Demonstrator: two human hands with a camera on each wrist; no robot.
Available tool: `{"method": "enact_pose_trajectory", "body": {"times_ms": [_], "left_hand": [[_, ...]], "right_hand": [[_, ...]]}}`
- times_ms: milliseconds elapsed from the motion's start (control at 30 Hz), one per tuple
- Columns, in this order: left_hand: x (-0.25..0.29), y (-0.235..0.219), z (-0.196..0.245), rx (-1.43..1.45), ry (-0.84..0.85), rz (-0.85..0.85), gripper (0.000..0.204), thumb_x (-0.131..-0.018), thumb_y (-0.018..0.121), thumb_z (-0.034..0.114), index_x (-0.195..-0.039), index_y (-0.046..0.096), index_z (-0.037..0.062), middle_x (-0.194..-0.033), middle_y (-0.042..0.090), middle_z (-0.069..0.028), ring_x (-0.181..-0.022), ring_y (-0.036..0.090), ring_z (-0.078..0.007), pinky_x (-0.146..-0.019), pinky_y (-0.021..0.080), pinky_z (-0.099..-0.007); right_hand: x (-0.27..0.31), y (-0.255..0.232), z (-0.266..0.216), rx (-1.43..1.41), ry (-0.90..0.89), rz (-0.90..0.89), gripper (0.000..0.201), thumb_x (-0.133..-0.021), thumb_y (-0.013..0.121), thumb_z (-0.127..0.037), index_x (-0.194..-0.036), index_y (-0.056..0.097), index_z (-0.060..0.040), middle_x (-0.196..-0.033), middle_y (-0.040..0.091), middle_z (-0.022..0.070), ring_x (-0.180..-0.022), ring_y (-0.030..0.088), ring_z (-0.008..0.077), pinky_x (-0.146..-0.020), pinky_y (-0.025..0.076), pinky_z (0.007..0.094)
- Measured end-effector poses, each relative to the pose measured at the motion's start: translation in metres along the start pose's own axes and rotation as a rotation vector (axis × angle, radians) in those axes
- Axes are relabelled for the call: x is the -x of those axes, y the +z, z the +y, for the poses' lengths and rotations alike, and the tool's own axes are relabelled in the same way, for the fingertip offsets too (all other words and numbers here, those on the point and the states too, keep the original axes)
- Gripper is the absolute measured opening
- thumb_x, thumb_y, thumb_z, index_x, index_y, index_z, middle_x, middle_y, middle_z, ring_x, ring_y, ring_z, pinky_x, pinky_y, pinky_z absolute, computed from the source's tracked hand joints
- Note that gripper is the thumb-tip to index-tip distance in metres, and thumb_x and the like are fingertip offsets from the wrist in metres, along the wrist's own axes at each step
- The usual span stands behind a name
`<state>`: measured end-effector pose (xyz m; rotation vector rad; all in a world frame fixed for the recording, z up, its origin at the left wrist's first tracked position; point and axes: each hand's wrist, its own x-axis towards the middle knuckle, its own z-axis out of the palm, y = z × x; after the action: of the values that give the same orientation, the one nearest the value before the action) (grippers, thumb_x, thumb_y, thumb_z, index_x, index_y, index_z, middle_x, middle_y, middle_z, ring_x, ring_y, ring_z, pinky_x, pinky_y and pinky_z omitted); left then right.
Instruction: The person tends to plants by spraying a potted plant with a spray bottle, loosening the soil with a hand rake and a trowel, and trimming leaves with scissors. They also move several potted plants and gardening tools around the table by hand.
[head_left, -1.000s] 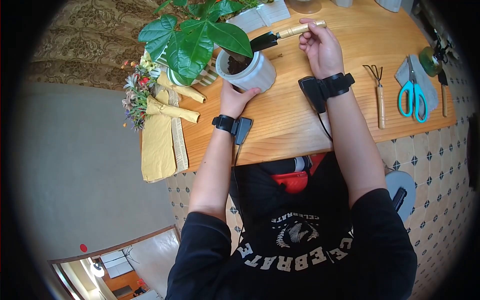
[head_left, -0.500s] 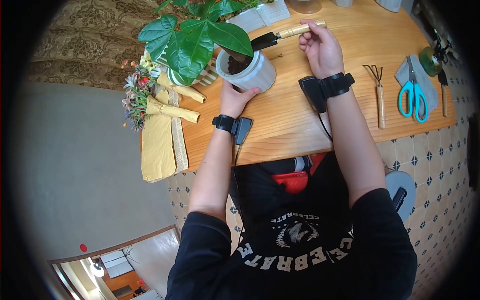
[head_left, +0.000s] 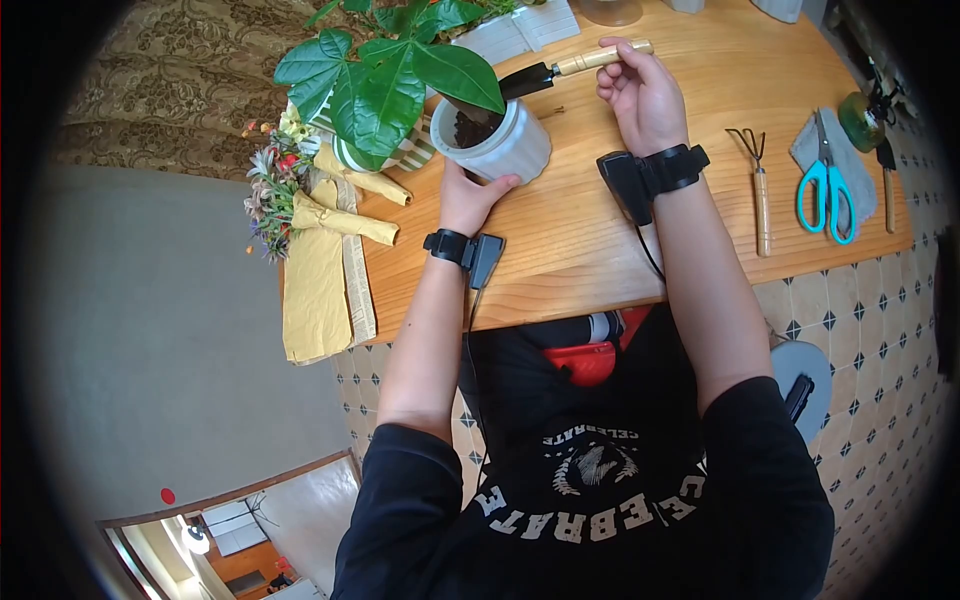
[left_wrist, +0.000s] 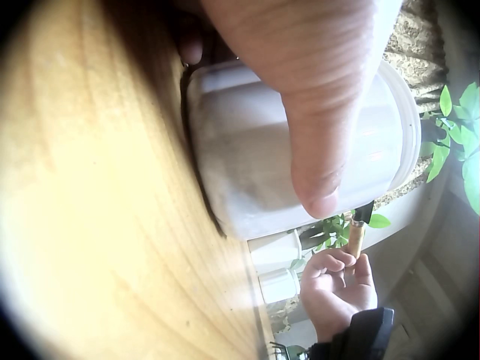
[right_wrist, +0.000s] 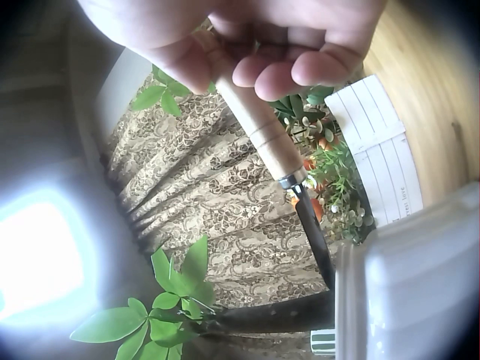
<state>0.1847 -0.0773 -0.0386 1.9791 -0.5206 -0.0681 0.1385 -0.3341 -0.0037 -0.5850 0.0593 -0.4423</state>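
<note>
Left hand grasps the white pot, steadying it on the surface; right hand clenches the trowel, blade over the soil.

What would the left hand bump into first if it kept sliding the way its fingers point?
The left hand already grips the white pot, so the pot is first. Beyond it lies the trowel the right hand holds, though depth is hard to judge.
</note>
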Motion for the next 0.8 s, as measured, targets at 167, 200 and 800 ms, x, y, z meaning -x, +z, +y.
{"method": "enact_pose_trajectory", "body": {"times_ms": [167,200,800], "left_hand": [[-0.0003,0.0002,-0.0002,0.015,0.011,-0.005,0.078,-0.059,0.086,0.014,-0.122,0.042,-0.0016,-0.119,0.056,-0.0129,-0.111,0.053,-0.0214,-0.097,0.04,-0.0331],[-0.0002,0.0001,-0.0003,0.013,0.01,-0.006,0.078,-0.06,0.086,0.014,-0.122,0.042,-0.0016,-0.119,0.056,-0.013,-0.111,0.053,-0.0213,-0.097,0.04,-0.0331],[-0.0012,-0.0002,-0.0039,0.008,0.014,-0.012,0.077,-0.06,0.086,0.015,-0.122,0.043,-0.0009,-0.119,0.057,-0.0125,-0.11,0.053,-0.0205,-0.097,0.04,-0.0331]], "right_hand": [[-0.0002,-0.0004,-0.0004,-0.011,0.01,-0.013,0.02,-0.091,0.053,-0.017,-0.1,0.062,-0.0009,-0.07,0.053,0.0,-0.068,0.053,0.0102,-0.063,0.042,0.0235],[-0.0003,-0.0004,-0.0002,-0.014,0.01,-0.012,0.02,-0.091,0.053,-0.017,-0.1,0.062,-0.0009,-0.069,0.053,0.0,-0.068,0.053,0.0102,-0.063,0.042,0.0235],[-0.0001,0.0,0.0001,-0.025,0.007,-0.006,0.022,-0.09,0.054,-0.017,-0.101,0.063,0.0003,-0.069,0.051,-0.0003,-0.067,0.052,0.0105,-0.064,0.042,0.0237]]}}
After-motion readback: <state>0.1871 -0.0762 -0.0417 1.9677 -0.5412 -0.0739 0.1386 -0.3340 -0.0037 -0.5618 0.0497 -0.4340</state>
